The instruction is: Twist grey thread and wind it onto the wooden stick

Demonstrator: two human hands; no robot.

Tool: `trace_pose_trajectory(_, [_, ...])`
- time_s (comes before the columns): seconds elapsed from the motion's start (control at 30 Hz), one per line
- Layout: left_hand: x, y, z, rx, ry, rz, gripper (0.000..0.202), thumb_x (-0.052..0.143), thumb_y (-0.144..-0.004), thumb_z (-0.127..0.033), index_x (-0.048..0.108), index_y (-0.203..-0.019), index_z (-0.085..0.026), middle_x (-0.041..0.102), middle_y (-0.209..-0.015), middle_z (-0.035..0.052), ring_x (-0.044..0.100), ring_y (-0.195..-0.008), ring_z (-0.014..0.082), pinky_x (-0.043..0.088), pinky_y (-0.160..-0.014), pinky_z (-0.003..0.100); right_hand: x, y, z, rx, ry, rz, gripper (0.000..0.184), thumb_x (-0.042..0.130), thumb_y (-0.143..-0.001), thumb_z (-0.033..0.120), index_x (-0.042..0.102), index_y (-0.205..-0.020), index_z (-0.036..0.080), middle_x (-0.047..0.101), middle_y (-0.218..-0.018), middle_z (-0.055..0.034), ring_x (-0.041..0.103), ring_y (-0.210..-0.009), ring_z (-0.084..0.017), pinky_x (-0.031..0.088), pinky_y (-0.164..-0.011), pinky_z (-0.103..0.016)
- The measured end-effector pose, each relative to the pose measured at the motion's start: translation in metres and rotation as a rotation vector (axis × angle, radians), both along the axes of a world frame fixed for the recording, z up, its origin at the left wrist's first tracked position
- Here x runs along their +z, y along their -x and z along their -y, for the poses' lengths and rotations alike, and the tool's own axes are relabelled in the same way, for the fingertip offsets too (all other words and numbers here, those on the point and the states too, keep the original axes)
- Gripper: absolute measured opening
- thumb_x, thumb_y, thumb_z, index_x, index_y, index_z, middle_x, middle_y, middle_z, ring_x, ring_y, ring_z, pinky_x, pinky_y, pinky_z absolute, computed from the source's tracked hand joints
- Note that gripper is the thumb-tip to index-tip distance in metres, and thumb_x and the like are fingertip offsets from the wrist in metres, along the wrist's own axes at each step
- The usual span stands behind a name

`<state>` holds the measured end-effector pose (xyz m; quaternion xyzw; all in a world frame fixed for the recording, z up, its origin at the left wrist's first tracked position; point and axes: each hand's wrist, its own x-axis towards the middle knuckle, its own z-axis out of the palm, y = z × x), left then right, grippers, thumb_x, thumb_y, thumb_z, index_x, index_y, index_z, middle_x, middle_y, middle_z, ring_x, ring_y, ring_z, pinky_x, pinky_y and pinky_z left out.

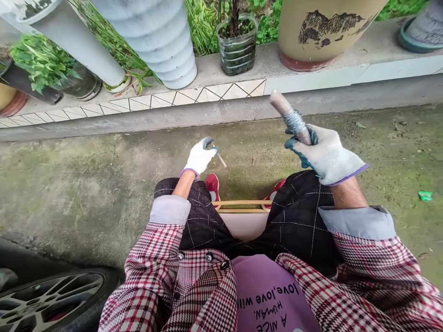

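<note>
Over mossy concrete (76,184), right hand (325,150) clamps a wire-wrapped rod (293,119); left hand (200,156) pinches a thin stick (222,160).

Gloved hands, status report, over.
Left hand: pinching short thin rod. Right hand: gripping stick, silvery wire around it. Beyond both hands: ledge bearing tan pot.

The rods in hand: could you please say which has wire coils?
The thick rod in the right hand; silvery coils circle it. The thin rod in the left hand shows none.
</note>
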<state>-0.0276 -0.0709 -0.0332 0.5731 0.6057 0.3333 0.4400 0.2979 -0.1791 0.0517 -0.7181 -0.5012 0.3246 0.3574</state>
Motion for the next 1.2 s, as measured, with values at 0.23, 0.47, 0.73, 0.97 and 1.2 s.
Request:
trace_pose_trajectory(0.23, [0.08, -0.076, 0.017, -0.054, -0.118, 0.512, 0.055, 0.073, -0.078, -0.001, 0.069, -0.129, -0.022, 0.073, -0.134, 0.0068, 0.063, -0.135, 0.0259, 0.055, -0.11, 0.036, 0.014, 0.016, 0.01, 0.117, 0.008, -0.16, 0.03, 0.079, -0.078, 0.027, 0.077, -0.106, 0.017, 0.058, -0.061, 0.0021, 0.044, -0.043, -0.01, 0.038, -0.034, -0.021])
trace_pose_trajectory(0.47, [0.1, -0.099, 0.065, -0.192, 0.117, 0.685, 0.035, 0.074, -0.085, -0.01, 0.072, -0.12, -0.017, 0.077, -0.106, 0.0042, 0.073, -0.104, 0.0211, 0.059, -0.089, 0.032, 0.029, 0.048, 0.023, 0.186, 0.125, -0.235, 0.016, 0.077, -0.076, 0.025, 0.069, -0.089, 0.019, 0.059, -0.06, 0.0018, 0.044, -0.04, -0.009, 0.04, -0.032, -0.022])
trace_pose_trajectory(0.73, [0.097, -0.055, 0.108, -0.256, 0.086, 0.529, 0.006, 0.073, -0.085, -0.017, 0.078, -0.087, -0.015, 0.069, -0.073, 0.0007, 0.056, -0.064, 0.01, 0.047, -0.066, 0.025, 0.003, 0.061, 0.029, 0.13, 0.043, -0.352, 0.036, 0.082, -0.072, 0.036, 0.061, -0.096, 0.021, 0.057, -0.064, 0.0069, 0.049, -0.045, -0.009, 0.044, -0.038, -0.023])
trace_pose_trajectory(0.97, [0.068, -0.046, 0.116, -0.393, 0.191, 0.494, 0.017, 0.072, -0.085, -0.029, 0.08, -0.092, -0.015, 0.066, -0.065, 0.001, 0.058, -0.063, 0.0117, 0.046, -0.065, 0.025, -0.015, 0.059, 0.012, 0.15, 0.08, -0.066, 0.023, 0.078, -0.08, 0.037, 0.064, -0.09, 0.023, 0.058, -0.066, 0.0024, 0.049, -0.052, -0.012, 0.041, -0.045, -0.023])
trace_pose_trajectory(1.2, [0.027, -0.024, 0.065, -0.462, 0.161, 0.101, 0.01, 0.067, -0.08, -0.021, 0.076, -0.078, -0.016, 0.061, -0.058, -0.0012, 0.051, -0.058, 0.0129, 0.042, -0.061, 0.026, 0.002, 0.048, 0.007, 0.659, 0.483, -0.555, 0.042, 0.084, -0.069, 0.048, 0.074, -0.094, 0.015, 0.058, -0.057, 0.0042, 0.041, -0.036, -0.008, 0.031, -0.03, -0.021])
